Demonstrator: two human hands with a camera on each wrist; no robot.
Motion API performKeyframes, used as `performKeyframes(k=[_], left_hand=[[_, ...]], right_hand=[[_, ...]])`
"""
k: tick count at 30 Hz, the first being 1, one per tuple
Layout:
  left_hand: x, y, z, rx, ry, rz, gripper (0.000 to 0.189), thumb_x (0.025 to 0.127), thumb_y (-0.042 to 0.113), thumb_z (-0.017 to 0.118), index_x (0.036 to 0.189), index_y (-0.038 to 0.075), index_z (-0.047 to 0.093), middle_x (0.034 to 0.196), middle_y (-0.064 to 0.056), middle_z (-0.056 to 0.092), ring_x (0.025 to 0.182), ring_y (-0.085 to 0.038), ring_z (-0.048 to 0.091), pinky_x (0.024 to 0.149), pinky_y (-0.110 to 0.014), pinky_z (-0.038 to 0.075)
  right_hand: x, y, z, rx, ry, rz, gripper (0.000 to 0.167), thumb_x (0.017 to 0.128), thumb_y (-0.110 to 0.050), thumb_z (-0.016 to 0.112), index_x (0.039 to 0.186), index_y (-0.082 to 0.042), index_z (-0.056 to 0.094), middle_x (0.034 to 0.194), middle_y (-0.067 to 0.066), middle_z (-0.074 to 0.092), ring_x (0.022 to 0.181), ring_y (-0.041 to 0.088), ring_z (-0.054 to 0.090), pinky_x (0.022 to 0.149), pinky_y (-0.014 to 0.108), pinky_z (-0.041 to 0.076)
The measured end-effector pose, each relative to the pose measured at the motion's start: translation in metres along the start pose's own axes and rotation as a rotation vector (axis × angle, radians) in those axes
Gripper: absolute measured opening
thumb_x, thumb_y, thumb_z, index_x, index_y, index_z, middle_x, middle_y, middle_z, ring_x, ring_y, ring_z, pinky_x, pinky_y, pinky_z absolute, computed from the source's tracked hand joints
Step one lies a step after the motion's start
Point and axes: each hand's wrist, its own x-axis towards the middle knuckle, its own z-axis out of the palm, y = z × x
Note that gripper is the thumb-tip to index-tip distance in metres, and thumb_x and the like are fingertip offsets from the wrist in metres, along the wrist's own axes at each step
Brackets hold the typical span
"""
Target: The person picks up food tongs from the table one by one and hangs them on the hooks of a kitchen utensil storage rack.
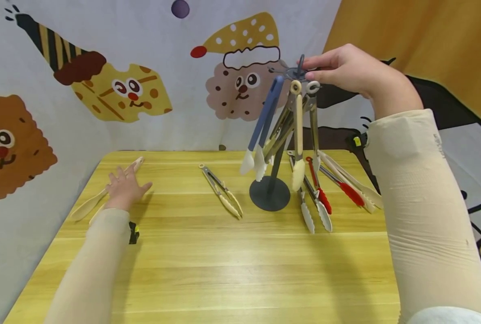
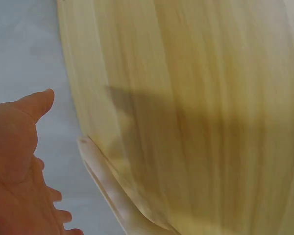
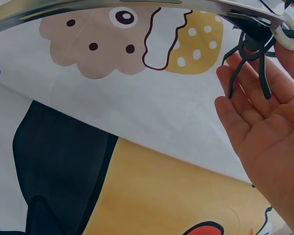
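My right hand (image 1: 342,69) is at the top of a dark hanging rack (image 1: 269,198), fingers extended past its hooks (image 3: 250,54). Its thumb is right at the white ring (image 3: 286,36) of a pair of metal tongs (image 1: 315,126) hanging there. Blue tongs (image 1: 266,119) and cream-handled tongs (image 1: 298,139) also hang on the rack. At the table's left, my left hand (image 1: 124,191) spreads its fingers over beige tongs (image 1: 87,206). In the left wrist view the thumb stands apart, the palm holds nothing, and the beige tongs (image 2: 105,178) lie beyond the hand.
Metal tongs with cream tips (image 1: 222,192) lie mid-table, left of the rack base. To the right of the base lie white-tipped tongs (image 1: 307,211), red-tipped tongs (image 1: 351,194) and pale tongs (image 1: 347,173). A cartoon-printed cloth (image 1: 183,103) hangs behind the wooden table (image 1: 224,274).
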Motion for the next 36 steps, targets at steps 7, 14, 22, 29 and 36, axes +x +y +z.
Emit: performKeyframes(k=[7,14,22,29,36], left_hand=[[-0.008,-0.016,-0.007,-0.039,-0.069,-0.071,0.106,0.088,0.067,0.041,0.148,-0.005,-0.007,0.143,-0.046,-0.014,0.128,-0.067,-0.012,0.096,-0.079,0.009],[-0.015,-0.028,-0.009,-0.058,-0.104,-0.102,0.105,0.089,0.062,0.045,0.146,-0.009,-0.008,0.138,-0.051,-0.008,0.125,-0.07,-0.006,0.097,-0.077,0.008],[-0.019,-0.033,-0.007,-0.055,-0.155,-0.112,0.1,0.092,0.055,0.044,0.144,-0.014,-0.005,0.135,-0.054,0.004,0.122,-0.071,0.003,0.095,-0.076,0.014],[-0.02,-0.035,-0.008,-0.06,-0.173,-0.116,0.086,0.094,0.035,0.044,0.144,-0.015,-0.005,0.133,-0.052,0.012,0.118,-0.07,0.015,0.092,-0.076,0.018],[-0.022,-0.036,-0.008,-0.043,-0.142,-0.125,0.066,0.095,0.018,0.037,0.141,-0.019,0.007,0.124,-0.05,0.024,0.113,-0.068,0.024,0.089,-0.075,0.024]], right_hand=[[0.004,0.004,-0.002,0.022,-0.018,0.003,0.049,0.094,-0.04,0.053,0.139,-0.022,0.05,0.147,0.011,0.041,0.135,0.033,0.031,0.112,0.058,0.016],[0.008,0.009,-0.004,0.04,-0.04,-0.017,0.048,0.095,-0.039,0.052,0.141,-0.025,0.047,0.149,0.008,0.039,0.138,0.031,0.028,0.113,0.057,0.013],[0.008,0.003,-0.006,0.027,-0.087,-0.138,0.055,0.097,-0.026,0.051,0.146,-0.041,0.03,0.152,0.011,0.033,0.135,0.035,0.032,0.113,0.059,0.015],[0.003,-0.007,-0.007,-0.027,-0.069,-0.119,0.048,0.099,-0.037,0.045,0.145,-0.03,0.038,0.151,0.011,0.034,0.136,0.034,0.03,0.113,0.058,0.015],[-0.002,-0.023,0.005,-0.108,0.052,-0.092,0.055,0.097,-0.046,0.044,0.142,-0.014,0.044,0.143,0.013,0.044,0.128,0.034,0.039,0.109,0.055,0.028]])
